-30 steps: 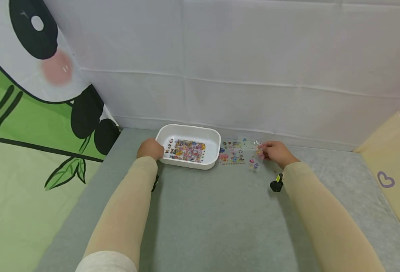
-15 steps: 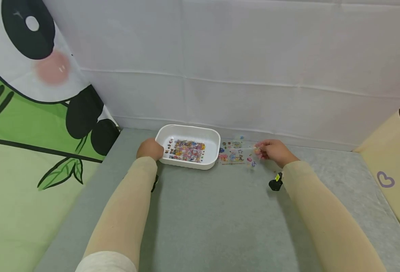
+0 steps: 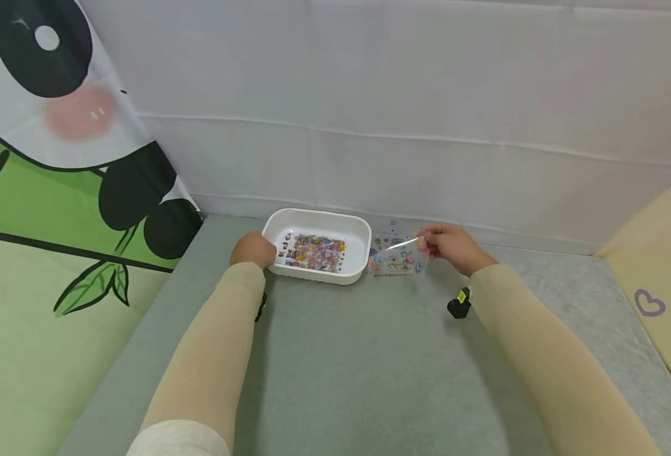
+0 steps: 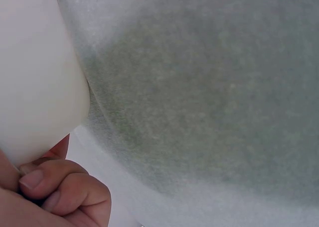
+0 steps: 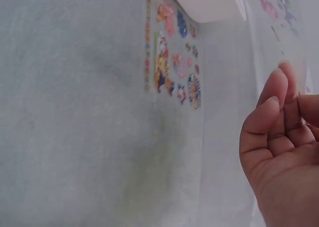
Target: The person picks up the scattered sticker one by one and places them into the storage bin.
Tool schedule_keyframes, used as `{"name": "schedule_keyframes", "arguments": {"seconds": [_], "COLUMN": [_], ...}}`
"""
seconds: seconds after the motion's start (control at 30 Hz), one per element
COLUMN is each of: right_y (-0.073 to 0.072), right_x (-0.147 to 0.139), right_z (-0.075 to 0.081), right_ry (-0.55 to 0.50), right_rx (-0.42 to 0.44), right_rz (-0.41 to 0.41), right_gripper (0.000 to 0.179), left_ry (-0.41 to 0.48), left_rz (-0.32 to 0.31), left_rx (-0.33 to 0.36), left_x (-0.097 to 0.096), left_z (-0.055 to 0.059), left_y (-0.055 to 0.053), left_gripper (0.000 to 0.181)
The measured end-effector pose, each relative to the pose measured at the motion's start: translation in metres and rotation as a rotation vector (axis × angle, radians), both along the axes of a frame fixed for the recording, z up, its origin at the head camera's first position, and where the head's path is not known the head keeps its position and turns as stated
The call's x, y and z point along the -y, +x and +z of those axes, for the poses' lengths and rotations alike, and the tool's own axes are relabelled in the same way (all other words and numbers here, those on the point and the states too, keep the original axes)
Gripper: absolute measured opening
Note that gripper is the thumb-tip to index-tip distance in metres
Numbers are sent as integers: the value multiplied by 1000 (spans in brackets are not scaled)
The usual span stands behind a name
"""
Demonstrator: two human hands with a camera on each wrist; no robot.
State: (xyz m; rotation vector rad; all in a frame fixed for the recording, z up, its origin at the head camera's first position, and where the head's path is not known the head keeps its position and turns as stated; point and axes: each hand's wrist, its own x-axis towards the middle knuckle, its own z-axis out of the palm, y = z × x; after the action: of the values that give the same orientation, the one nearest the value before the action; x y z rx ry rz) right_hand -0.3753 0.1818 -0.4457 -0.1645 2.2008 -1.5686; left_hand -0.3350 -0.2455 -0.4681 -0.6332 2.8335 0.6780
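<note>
A white plastic tray stands near the back edge of the table, with colourful cartoon sticker sheets lying inside. My left hand grips the tray's left end; in the left wrist view its fingers curl at the tray's white wall. To the right of the tray, my right hand pinches the edge of a clear sticker sheet, raised and catching the light. Below it another clear sticker sheet lies flat on the table, against or partly under the tray's end; I cannot tell which.
The grey table extends in front of the tray. A white cloth wall rises right behind it. Printed cloths hang at both sides, a green panda one on the left and a beige one on the right.
My right hand has moved left towards the tray, carrying the clear sticker sheet over the one on the table. The left hand and the tray stay put.
</note>
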Motion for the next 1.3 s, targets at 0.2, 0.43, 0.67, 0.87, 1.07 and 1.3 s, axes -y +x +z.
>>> {"name": "schedule_keyframes", "arguments": {"seconds": [0.2, 0.43, 0.67, 0.87, 1.07, 1.3], "right_y": [-2, -5, -5, 1, 6, 14], "right_x": [5, 13, 37, 63, 91, 115], "right_z": [11, 17, 11, 9, 8, 7], "right_ry": [33, 44, 49, 74, 95, 121], "right_rx": [-33, -45, -40, -50, -73, -103], "right_rz": [19, 5, -8, -18, -13, 1], "right_gripper": [32, 31, 34, 34, 33, 32], "left_ry": [-4, -2, -1, 10, 21, 21], "left_rz": [5, 3, 11, 19, 9, 7], "left_rx": [-7, -6, -7, 7, 2, -1], "left_x": [-2, -3, -5, -5, -2, -2], "left_z": [-1, -2, 1, 2, 4, 3], "left_y": [-1, -2, -3, -1, 0, 1], "left_gripper": [32, 32, 31, 32, 35, 35]}}
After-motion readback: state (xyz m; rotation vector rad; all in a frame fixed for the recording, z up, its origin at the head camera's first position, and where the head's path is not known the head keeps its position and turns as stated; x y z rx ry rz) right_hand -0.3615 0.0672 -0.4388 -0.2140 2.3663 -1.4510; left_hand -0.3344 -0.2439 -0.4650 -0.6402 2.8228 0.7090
